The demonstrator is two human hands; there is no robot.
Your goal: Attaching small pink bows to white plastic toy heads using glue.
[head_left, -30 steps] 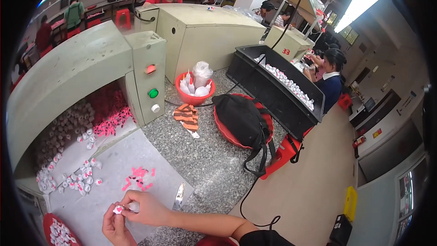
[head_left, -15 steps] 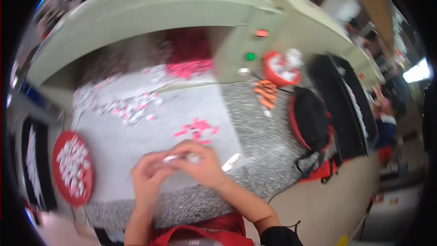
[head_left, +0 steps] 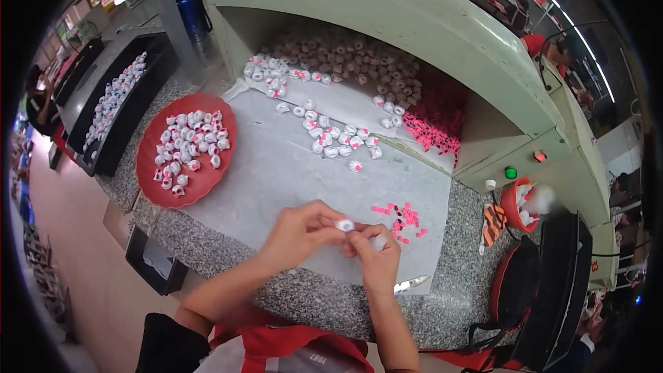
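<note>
Over the near part of a white sheet (head_left: 262, 173), my hands meet at the fingertips. My left hand (head_left: 298, 233) pinches a small white rounded piece (head_left: 344, 225) with a dark spot on its end. Touching the same piece are the fingertips of my right hand (head_left: 376, 259). A second whitish round thing (head_left: 378, 242) shows within the right hand's fingers; its kind is unclear. Just beyond the right hand lie small pink pieces (head_left: 406, 217), a few of them dark. Beside that hand's wrist rests a flat shiny blade-like tool (head_left: 412, 284).
A red scalloped plate (head_left: 148, 166) of white-and-pink pieces stands left. Across the back, a pale green cabinet (head_left: 387, 0) shelters heaps of white pieces (head_left: 345, 55) and pink bits (head_left: 435, 124). At right are a red cup (head_left: 510, 207), a black pouch (head_left: 518, 280) and a black tray (head_left: 561, 283).
The view has swung right-to-left, so the plate and cabinet sit further right in the picture and look sharper. My hands stay together at the white piece.
</note>
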